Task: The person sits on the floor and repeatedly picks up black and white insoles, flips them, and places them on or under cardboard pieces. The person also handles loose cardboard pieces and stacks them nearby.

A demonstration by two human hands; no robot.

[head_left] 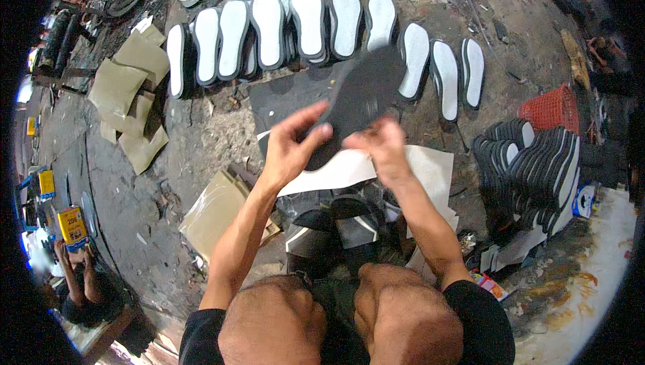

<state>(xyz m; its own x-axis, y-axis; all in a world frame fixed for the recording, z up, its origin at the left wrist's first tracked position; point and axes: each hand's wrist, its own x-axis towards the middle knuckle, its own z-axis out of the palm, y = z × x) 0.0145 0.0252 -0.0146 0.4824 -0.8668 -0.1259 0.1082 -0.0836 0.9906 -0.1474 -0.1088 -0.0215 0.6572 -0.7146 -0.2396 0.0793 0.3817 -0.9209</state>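
A black shoe sole point(366, 93), slightly blurred, is tilted up in front of me, its near end close to my body. My left hand point(297, 142) grips its left edge, thumb across the near face. On the lower right edge, the bent fingers of my right hand point(381, 149) are closed, a little smeared by motion. Under both hands, a white sheet point(329, 175) lies over my feet's far side. Beyond the held sole, a row of black soles with white tops point(307, 19) curves across the ground, some of them stacked.
Tan sheets point(121, 96) lie at the left, and a stack of them point(218, 214) is nearer. At the right are piled soles point(544, 170) and a red basket point(551, 108). A dark mat point(279, 100) lies ahead. Another person's arms point(77, 274) show at lower left.
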